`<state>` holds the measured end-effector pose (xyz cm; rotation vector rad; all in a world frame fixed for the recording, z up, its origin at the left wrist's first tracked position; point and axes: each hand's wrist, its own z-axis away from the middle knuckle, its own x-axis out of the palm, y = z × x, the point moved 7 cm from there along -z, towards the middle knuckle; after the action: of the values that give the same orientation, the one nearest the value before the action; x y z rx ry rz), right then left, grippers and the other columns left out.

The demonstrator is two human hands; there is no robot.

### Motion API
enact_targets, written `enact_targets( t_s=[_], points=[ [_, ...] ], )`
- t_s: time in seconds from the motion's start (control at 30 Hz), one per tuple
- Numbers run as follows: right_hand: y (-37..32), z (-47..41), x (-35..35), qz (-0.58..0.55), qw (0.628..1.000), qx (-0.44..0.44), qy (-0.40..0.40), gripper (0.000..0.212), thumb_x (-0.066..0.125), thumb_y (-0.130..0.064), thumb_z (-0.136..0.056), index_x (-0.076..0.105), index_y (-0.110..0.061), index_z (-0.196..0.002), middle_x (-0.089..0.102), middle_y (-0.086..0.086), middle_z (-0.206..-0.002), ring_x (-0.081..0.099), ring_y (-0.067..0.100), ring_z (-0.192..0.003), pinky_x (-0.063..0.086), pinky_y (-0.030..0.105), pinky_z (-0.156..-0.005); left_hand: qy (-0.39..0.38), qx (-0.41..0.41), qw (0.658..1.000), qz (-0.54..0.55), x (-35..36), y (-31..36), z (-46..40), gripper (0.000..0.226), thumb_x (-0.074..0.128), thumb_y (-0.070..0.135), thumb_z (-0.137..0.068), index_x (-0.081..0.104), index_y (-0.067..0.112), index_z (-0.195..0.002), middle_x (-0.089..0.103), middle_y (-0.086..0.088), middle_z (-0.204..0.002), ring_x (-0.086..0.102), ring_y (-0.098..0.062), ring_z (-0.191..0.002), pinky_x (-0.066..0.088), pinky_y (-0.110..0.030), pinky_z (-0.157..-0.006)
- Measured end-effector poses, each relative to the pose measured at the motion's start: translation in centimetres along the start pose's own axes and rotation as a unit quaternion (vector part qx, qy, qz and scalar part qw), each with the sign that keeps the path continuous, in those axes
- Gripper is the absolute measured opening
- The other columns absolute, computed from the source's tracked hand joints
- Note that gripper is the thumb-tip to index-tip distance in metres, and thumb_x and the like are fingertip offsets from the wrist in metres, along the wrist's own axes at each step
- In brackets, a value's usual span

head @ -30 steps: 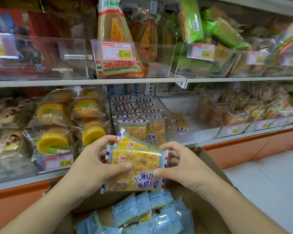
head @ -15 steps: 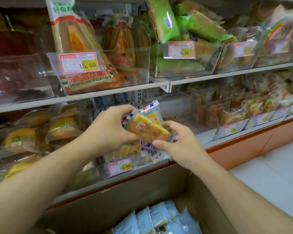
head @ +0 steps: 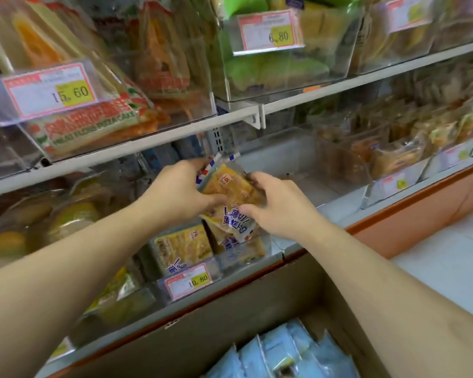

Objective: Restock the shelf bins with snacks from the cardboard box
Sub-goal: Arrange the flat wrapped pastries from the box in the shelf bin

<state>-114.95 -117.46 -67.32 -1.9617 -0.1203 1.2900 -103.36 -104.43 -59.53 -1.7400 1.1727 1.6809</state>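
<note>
While both hands grip it, snack packet [head: 231, 186] between left hand [head: 179, 193] and right hand [head: 280, 207], above shelf bin [head: 191, 285]

Open bin [head: 298, 170] right of hands offers room; upper shelf [head: 339, 91] limits headroom

Yellow cake-slice packets [head: 231, 190] – striped edges, tilted, over clear shelf bin [head: 216, 271] holding matching packets. Cardboard box [head: 216, 323] below – pale blue packets [head: 279, 353] inside.

Cardboard box [head: 230, 317] cut off at frame bottom. Left hand [head: 175, 192] fingers hidden behind snack packet [head: 231, 186]. Right-side bins blurred.
</note>
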Motion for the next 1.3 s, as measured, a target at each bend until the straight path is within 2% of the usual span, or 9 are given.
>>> enact_targets(
  t_s=[0.07,0.23,0.37,0.53,0.63,0.8,0.93,1.13,1.3],
  points=[
    [0.3,-0.3,0.4,0.047,0.999,-0.015,-0.006,0.046,0.069,-0.054,-0.094,0.062,-0.027,-0.131,0.066,-0.001,-0.121,0.056,0.024,-0.12,0.05,0.047,-0.104,-0.014,-0.012,1.0,0.005,0.4,-0.5,-0.4,0.037,0.084,0.056,-0.08,0.058,0.034,-0.094,0.066,0.01,-0.091,0.063,-0.022,-0.089,0.04,-0.025,-0.061],
    [0.1,-0.4,0.2,0.055,0.997,-0.053,0.008,0.062,0.074,-0.051,-0.092,0.056,-0.024,-0.144,0.052,-0.001,-0.137,0.037,0.021,-0.136,0.037,0.044,-0.117,-0.022,0.002,0.998,-0.056,0.1,-0.6,-1.1,0.075,0.083,0.053,-0.084,0.055,0.018,-0.143,0.066,-0.008,-0.136,0.064,-0.032,-0.117,0.044,-0.032,-0.079],
    [-0.1,0.2,-0.6,0.117,0.99,-0.049,0.065,0.033,0.08,-0.059,-0.083,0.064,-0.032,-0.09,0.061,-0.012,-0.089,0.048,0.018,-0.1,0.047,0.044,-0.096,-0.015,0.03,0.998,-0.062,0.3,0.1,-1.0,0.079,0.083,0.057,-0.082,0.055,0.021,-0.146,0.066,-0.004,-0.136,0.063,-0.027,-0.118,0.047,-0.034,-0.087],
    [-0.7,1.8,0.7,0.165,0.981,-0.048,0.089,0.044,0.068,-0.07,-0.088,0.057,-0.03,-0.074,0.055,-0.012,-0.088,0.034,0.013,-0.103,0.033,0.037,-0.1,0.018,-0.006,0.999,0.028,0.4,-0.6,-0.5,0.079,0.084,0.058,-0.081,0.057,0.022,-0.146,0.068,0.003,-0.124,0.062,-0.018,-0.107,0.047,-0.03,-0.086],
    [-0.7,1.5,0.4,0.12,0.985,-0.064,0.104,0.044,0.073,-0.067,-0.084,0.058,-0.03,-0.105,0.057,-0.013,-0.106,0.044,0.017,-0.118,0.034,0.04,-0.104,0.033,-0.031,0.993,0.11,0.9,-1.5,-0.2,0.074,0.088,0.053,-0.078,0.062,0.023,-0.139,0.062,0.009,-0.112,0.061,-0.016,-0.104,0.052,-0.034,-0.089],
    [1.3,0.6,-0.3,-0.05,0.997,-0.021,0.061,0.09,0.086,-0.044,-0.083,0.037,-0.03,-0.157,0.042,-0.01,-0.157,0.03,0.014,-0.148,0.033,0.044,-0.124,0.024,-0.03,0.988,0.148,1.9,-1.8,-0.3,0.073,0.089,0.051,-0.077,0.061,0.025,-0.139,0.061,0.01,-0.119,0.059,-0.015,-0.108,0.046,-0.031,-0.093],
    [1.9,0.8,0.4,-0.083,0.996,-0.021,0.034,0.089,0.086,-0.035,-0.087,0.036,-0.036,-0.161,0.043,-0.013,-0.16,0.03,0.009,-0.15,0.03,0.036,-0.125,0.0,-0.033,0.99,0.135,3.0,-2.1,0.0,0.08,0.089,0.052,-0.077,0.055,0.027,-0.146,0.062,0.007,-0.13,0.061,-0.016,-0.116,0.046,-0.028,-0.089],
    [2.2,0.6,1.5,-0.075,0.997,0.003,0.004,0.074,0.081,-0.031,-0.092,0.042,-0.044,-0.155,0.049,-0.006,-0.15,0.045,0.022,-0.14,0.044,0.048,-0.118,-0.11,-0.005,0.994,-0.016,4.7,-0.7,0.0,0.088,0.084,0.062,-0.077,0.051,0.03,-0.152,0.066,0.007,-0.137,0.061,-0.012,-0.103,0.048,-0.027,-0.087],
    [2.4,0.1,1.2,-0.075,0.997,-0.012,0.001,0.077,0.077,-0.059,-0.081,0.045,-0.046,-0.15,0.057,-0.016,-0.138,0.044,0.021,-0.138,0.044,0.053,-0.115,-0.198,0.002,0.98,-0.007,4.7,-0.5,-0.3,0.089,0.084,0.062,-0.076,0.05,0.03,-0.152,0.063,0.014,-0.118,0.064,-0.006,-0.094,0.051,-0.024,-0.08]
  ],
)
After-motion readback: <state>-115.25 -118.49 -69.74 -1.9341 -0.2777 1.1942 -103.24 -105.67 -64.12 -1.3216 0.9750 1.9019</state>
